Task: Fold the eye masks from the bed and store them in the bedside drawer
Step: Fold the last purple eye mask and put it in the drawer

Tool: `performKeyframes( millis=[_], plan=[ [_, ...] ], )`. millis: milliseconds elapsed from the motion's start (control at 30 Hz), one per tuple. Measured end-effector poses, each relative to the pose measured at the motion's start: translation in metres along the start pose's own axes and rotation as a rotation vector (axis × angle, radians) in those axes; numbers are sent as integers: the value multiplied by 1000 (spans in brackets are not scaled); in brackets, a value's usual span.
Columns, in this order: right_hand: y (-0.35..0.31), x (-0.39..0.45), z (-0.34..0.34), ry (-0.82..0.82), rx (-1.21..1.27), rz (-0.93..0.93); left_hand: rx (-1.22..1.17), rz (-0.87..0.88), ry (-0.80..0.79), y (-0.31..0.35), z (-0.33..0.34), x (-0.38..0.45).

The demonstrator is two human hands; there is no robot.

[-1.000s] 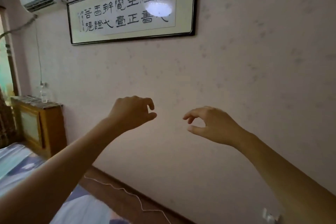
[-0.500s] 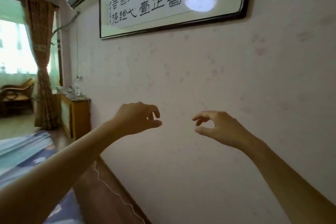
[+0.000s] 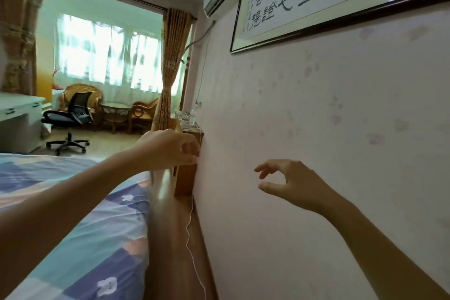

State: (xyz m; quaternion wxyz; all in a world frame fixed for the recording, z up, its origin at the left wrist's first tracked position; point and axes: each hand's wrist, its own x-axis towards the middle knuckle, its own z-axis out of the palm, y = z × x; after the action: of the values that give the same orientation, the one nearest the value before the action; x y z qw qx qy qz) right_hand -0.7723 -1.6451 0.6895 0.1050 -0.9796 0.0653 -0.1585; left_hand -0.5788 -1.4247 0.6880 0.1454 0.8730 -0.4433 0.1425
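Oddly, both hands float mid-frame, holding nothing: left hand (image 3: pixel 168 150) loosely curled, right hand (image 3: pixel 289 181) half-open against the wall (image 3: pixel 316 129). No eye masks visible; bedside cabinet (image 3: pixel 186 178) stands centre, bed (image 3: pixel 73 202) lower left.

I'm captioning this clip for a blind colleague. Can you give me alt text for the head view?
Two bare arms reach forward with empty, loosely curled hands, the left hand near a wooden bedside cabinet, the right hand in front of a pale wall. A bed with a blue patterned cover lies lower left; no eye masks are visible.
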Motion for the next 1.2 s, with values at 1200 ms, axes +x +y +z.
performKeyframes(
  millis=[1200],
  plan=[
    [183, 895, 223, 35, 434, -510, -175, -372, 375, -472, 158, 591]
  ],
)
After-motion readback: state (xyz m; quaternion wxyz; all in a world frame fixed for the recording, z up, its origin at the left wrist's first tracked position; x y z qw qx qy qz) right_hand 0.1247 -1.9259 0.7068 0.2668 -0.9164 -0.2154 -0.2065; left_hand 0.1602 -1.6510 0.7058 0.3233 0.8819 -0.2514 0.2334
